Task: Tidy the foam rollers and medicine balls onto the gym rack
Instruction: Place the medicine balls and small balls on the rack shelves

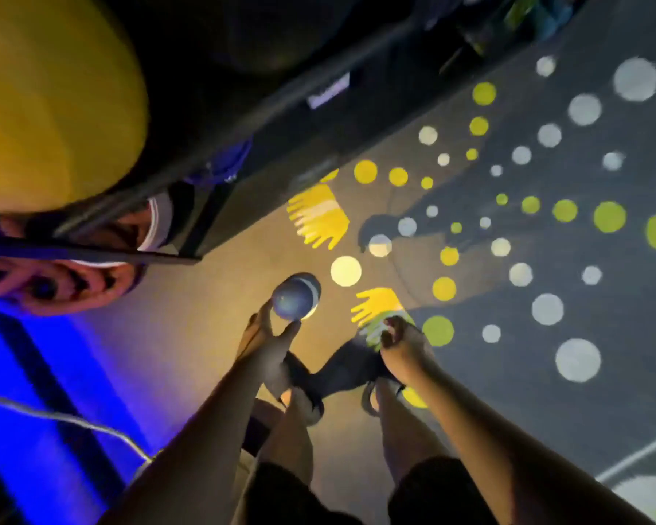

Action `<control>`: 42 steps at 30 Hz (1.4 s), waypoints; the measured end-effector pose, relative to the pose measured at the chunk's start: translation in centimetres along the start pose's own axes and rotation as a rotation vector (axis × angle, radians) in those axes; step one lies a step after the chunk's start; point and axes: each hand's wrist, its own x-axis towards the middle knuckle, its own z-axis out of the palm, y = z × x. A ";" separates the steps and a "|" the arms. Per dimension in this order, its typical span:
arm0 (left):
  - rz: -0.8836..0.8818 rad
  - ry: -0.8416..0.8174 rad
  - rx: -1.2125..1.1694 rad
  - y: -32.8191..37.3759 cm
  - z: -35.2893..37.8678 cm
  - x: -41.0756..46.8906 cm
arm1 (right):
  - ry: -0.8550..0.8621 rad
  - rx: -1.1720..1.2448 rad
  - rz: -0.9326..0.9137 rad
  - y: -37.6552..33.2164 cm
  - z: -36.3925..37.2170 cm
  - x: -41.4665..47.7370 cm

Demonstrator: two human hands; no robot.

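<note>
A small blue-grey ball [293,299] with a pale band is pinched between the thumb and fingertips of my left hand [266,337], low over the floor in front of the rack. My right hand [404,344] hangs beside it over my feet, fingers loosely curled, and I see nothing in it. The black gym rack [319,119] runs diagonally across the top left. On it rests a big yellow ball [54,100]. Below that, at the left edge, sits a knobbly pink-and-black foam roller [50,286].
The floor [546,392] is dark and painted with white and yellow dots and yellow handprints [320,217]. My feet in dark sandals [338,377] stand under my hands. A blue-lit strip [35,373] and a white cable [76,420] lie at the lower left.
</note>
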 end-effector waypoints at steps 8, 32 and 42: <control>0.065 -0.014 0.472 -12.5 12.9 25.2 | -0.147 -0.169 -0.174 3.6 18.9 18.1; 0.422 -0.144 -0.157 12.3 3.1 -13.6 | -0.247 1.221 0.347 2.6 -9.1 -14.4; 0.733 0.023 -0.292 32.9 -5.4 -27.2 | 0.099 1.457 0.020 -6.3 -31.0 -24.6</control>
